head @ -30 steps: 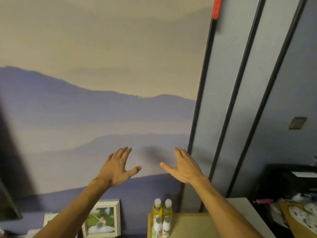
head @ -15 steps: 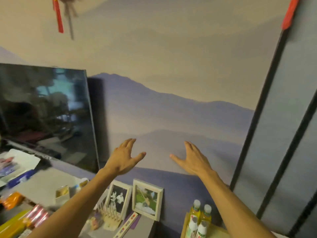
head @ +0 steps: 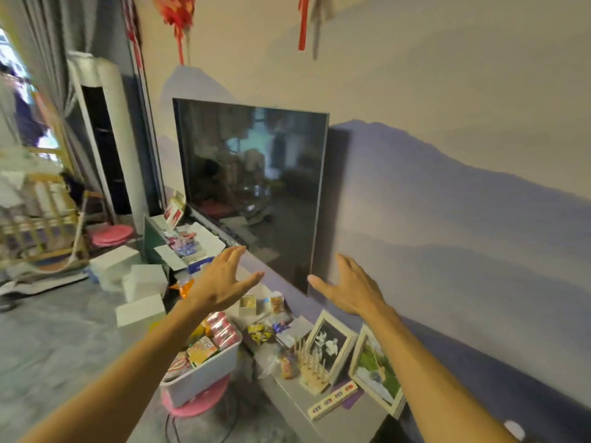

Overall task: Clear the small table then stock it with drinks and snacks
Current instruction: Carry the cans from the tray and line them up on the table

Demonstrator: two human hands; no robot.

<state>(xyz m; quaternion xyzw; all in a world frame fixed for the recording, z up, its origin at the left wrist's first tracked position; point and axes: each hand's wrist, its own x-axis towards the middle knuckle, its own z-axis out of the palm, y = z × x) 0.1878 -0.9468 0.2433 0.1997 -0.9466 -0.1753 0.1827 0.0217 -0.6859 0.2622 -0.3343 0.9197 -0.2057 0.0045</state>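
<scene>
My left hand [head: 220, 282] and my right hand [head: 350, 289] are both raised in front of me, fingers spread, holding nothing. Below the left hand a white bin [head: 204, 372] full of snack packets [head: 211, 340] rests on a pink stool [head: 198, 404]. More small snacks [head: 265, 330] lie on the low grey cabinet [head: 319, 414] under the television [head: 252, 187]. No drink bottles and no small table are in view.
Two framed photos [head: 332, 343] and a wooden rack [head: 311, 369] stand on the cabinet at the right. White boxes [head: 140, 282] sit on the grey floor at the left, beside a second pink stool [head: 110, 235] and a tall white unit [head: 105, 139].
The view has swung left: the bottles on the wooden table have left the frame, and the television, snack bin and floor came in. Both hands stay raised and empty.
</scene>
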